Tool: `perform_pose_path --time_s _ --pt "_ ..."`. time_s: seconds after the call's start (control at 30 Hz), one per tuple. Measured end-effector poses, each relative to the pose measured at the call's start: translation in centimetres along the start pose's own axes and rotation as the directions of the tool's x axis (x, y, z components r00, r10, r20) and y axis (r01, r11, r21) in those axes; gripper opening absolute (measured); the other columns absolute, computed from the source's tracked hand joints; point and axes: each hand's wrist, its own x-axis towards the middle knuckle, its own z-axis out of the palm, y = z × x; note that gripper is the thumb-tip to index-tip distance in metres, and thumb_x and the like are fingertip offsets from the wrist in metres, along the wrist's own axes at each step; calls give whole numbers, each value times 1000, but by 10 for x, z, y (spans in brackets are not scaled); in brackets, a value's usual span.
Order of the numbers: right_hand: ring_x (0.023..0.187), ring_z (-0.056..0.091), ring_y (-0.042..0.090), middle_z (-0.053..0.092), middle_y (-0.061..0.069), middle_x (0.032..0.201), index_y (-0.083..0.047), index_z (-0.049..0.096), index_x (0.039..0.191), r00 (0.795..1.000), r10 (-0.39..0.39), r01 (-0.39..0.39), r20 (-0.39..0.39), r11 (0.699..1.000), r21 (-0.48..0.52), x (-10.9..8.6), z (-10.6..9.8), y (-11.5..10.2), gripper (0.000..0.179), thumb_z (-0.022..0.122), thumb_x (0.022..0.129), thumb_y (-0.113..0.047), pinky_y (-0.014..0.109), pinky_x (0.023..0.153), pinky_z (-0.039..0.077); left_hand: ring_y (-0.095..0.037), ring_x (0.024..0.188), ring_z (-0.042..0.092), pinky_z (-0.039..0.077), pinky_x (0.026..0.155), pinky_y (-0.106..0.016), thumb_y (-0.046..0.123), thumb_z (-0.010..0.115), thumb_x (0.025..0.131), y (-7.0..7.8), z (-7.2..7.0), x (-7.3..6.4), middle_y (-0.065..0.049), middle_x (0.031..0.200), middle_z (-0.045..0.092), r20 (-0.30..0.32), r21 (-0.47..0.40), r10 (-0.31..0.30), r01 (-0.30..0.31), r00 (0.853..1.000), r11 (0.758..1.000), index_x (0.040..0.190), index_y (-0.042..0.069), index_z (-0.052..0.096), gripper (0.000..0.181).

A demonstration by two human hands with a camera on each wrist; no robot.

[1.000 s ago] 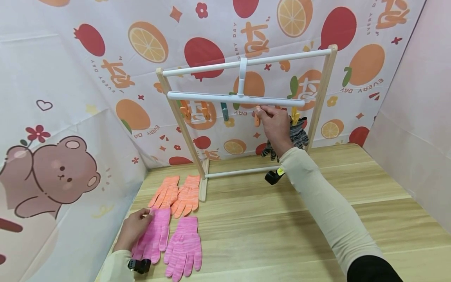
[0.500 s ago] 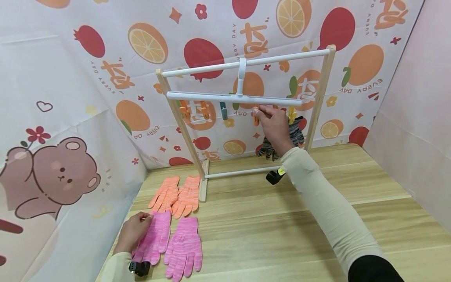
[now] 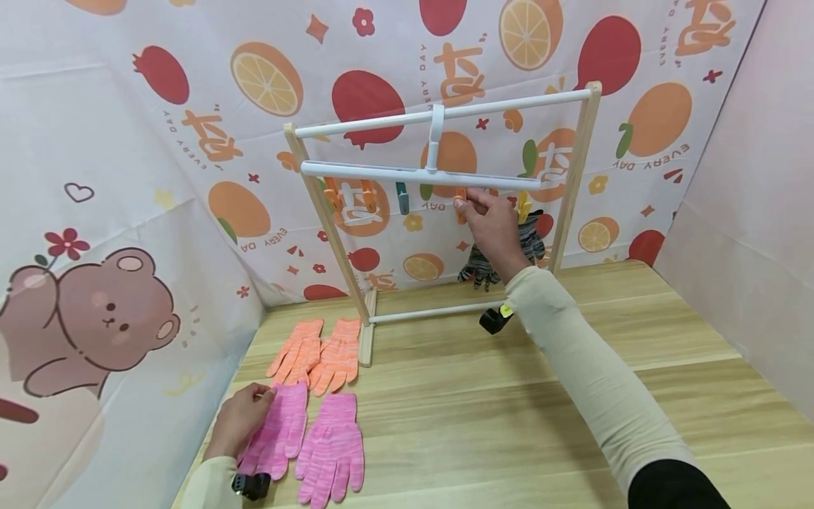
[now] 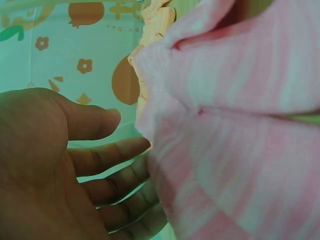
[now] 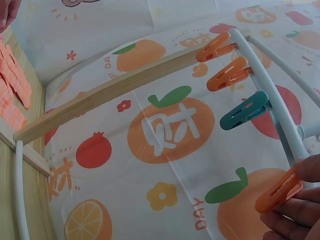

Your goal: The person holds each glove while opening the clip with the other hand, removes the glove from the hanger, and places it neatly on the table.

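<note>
My right hand (image 3: pixel 498 230) pinches an orange clothespin (image 5: pixel 278 191) between thumb and fingers, just under the bar of a white hanger (image 3: pixel 381 173). To the left of it, a teal clothespin (image 5: pixel 245 111) and two orange ones hang from the same bar. A yellow clothespin (image 3: pixel 523 206) at the right end holds a black-and-grey glove (image 3: pixel 531 240), partly hidden behind my right hand and wrist. My left hand (image 3: pixel 238 422) lies beside a pink glove (image 4: pixel 225 150) on the table, thumb apart from the fingers, fingertips at its edge.
A wooden rack (image 3: pixel 327 226) with white rods carries the hanger. A second pink glove (image 3: pixel 332 449) lies right of the first. Two orange gloves (image 3: pixel 337 357) lie beyond them near the rack's foot. Printed cloth walls (image 3: pixel 394 42) enclose the wooden table (image 3: pixel 477 417).
The hanger, with its clothespins and the hanging glove, has shifted slightly left along with my right hand's grip. The near pink glove's cuff has moved slightly toward me.
</note>
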Motion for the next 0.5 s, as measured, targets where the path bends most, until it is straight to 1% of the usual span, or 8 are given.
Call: perform_pose_path --time_s 0.1,0.13,0.23,0.3,0.4,0.5 --pt "107 69 18 72 11 121 -6 64 137 1000 -11 11 -11 999 -32 0 0 1 43 69 99 -26 33 84 55 -37 94 59 48 75 -48 28 50 105 6 -2 -2 -30 112 62 -46 37 9 -8 999 999 125 -12 56 44" --pt "106 69 18 72 11 121 -6 64 137 1000 -15 14 -17 999 -41 0 0 1 43 69 99 -26 34 85 55 -37 93 60 48 75 -48 28 50 104 9 -3 -3 -30 112 63 -62 47 23 -20 998 999 124 -11 56 44" --pt "105 70 17 73 10 118 -8 66 135 998 -28 25 -50 998 -65 0 -1 1 42 71 98 -26 34 85 55 -37 92 61 49 74 -49 27 51 104 22 -8 -8 -28 110 65 -111 67 98 -91 989 994 122 -10 59 42" --pt "103 70 17 74 9 117 -8 68 132 995 -47 41 -87 996 -75 0 -2 2 39 71 98 -25 33 83 55 -38 94 63 49 74 -51 27 51 104 34 -11 -11 -27 111 66 -128 60 161 -155 979 986 121 -9 61 41" --pt "102 72 16 74 9 115 -9 71 128 988 -81 69 -135 993 -94 0 -2 4 35 72 97 -24 30 81 56 -36 93 65 51 74 -51 28 52 105 56 -12 -16 -24 108 68 -150 43 257 -253 955 967 120 -6 64 39" --pt "100 72 16 74 9 114 -8 72 126 982 -108 94 -153 991 -96 -1 -3 6 33 72 97 -25 29 79 56 -29 84 66 51 71 -48 27 54 105 81 -10 -20 -18 103 70 -159 20 335 -337 929 941 118 -3 67 35"
